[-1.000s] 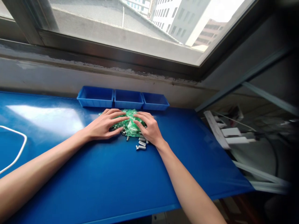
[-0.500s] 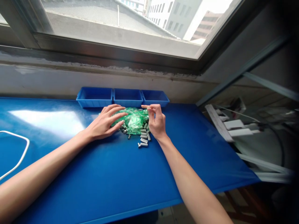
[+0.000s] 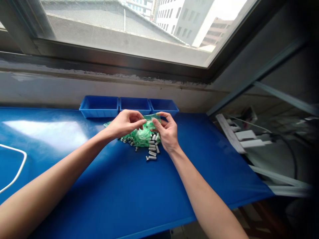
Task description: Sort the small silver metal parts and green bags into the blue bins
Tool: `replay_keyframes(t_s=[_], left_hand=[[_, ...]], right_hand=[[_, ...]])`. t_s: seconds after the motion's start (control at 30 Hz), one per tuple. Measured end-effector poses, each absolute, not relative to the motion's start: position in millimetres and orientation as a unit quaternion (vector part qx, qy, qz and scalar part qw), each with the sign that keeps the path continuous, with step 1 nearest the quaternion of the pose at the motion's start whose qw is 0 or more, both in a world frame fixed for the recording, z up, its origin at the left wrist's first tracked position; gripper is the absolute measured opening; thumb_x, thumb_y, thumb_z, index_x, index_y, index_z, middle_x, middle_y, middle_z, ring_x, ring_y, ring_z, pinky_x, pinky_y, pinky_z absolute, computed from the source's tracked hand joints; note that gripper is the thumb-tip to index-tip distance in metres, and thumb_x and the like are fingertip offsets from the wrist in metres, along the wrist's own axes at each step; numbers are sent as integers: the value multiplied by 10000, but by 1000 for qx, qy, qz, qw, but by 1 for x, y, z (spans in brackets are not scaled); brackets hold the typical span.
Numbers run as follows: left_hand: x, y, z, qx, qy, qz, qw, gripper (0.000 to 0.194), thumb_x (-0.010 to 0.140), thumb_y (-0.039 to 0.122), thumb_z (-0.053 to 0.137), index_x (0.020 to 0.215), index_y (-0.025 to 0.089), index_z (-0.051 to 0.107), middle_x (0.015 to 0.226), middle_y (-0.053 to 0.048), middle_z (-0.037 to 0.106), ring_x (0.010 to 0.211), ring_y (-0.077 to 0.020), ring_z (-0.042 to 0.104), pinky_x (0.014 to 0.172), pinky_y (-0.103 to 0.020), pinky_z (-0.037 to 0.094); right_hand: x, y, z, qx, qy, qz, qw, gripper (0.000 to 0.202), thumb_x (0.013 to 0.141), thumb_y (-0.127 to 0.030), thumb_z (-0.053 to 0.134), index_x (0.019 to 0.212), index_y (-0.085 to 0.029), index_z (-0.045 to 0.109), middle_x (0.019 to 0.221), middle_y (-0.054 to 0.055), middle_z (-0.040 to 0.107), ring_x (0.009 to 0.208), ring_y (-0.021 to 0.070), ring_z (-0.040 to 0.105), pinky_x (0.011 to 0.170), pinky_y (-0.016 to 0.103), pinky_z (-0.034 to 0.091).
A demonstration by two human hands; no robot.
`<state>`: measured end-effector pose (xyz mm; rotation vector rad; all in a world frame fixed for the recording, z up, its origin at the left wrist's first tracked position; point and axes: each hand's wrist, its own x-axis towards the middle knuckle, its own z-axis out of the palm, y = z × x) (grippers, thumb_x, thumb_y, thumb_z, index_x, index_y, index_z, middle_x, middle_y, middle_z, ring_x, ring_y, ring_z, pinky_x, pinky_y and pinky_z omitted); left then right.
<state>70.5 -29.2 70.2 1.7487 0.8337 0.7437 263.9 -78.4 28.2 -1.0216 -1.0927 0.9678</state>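
Note:
My left hand (image 3: pixel 124 124) is closed in a pinch at the left edge of a small clear green plastic bag (image 3: pixel 151 123). My right hand (image 3: pixel 168 132) grips the same bag from the right, thumb in front and fingers behind. Below the hands lies a heap of crumpled green plastic bags (image 3: pixel 140 136). Several silver metal cylinders (image 3: pixel 152 149) lie at the heap's right front. Small dark-tipped screws (image 3: pixel 131 141) sit along its left front, partly covered by the green plastic.
Three blue bins (image 3: pixel 135 105) stand in a row behind the heap, against the wall. A white cable (image 3: pixel 22 162) curves over the blue table (image 3: pixel 119 199) at the left. White objects (image 3: pixel 249 138) are beyond the table's right edge, beside a metal frame (image 3: pixel 276 94).
My left hand has moved right and gone from spread fingers over the heap to a pinch. The green bag is now held up between both hands. The camera view has shifted slightly.

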Motion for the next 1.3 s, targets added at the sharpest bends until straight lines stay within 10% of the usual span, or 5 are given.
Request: replay_keyframes(t_s=[0.43,0.7,0.83,1.3], left_hand=[[70,-18,62,786,389,353,327,365,969,488,627,897,159,765,873,-76,798,761,-189,711,676,-281,499],[57,-15,64,933,258,197,153,377,958,484,683,1120,167,806,1138,-126,792,1103,-298,708,980,-402,545],[57,-21,68,941,273,153,129,489,908,539,733,1200,150,788,1214,-142,773,1147,-324,708,978,-415,564],[63,-30,78,951,239,175,91,242,909,256,608,713,213,742,659,-53,706,596,-188,644,602,-295,407]], right_hand=[[278,-69,32,-531,-453,354,623,501,711,-522,904,1001,-235,612,641,-25,734,577,186,743,529,257,597],[309,-20,41,-528,-376,363,669,543,685,-485,918,1020,-237,569,804,8,791,843,213,823,747,281,674],[313,-32,33,-571,-405,313,642,433,733,-477,878,981,-197,660,767,30,791,679,188,786,606,260,632],[312,-60,36,-552,-611,264,502,326,894,-535,737,899,-210,726,757,37,785,617,193,750,616,300,588]])
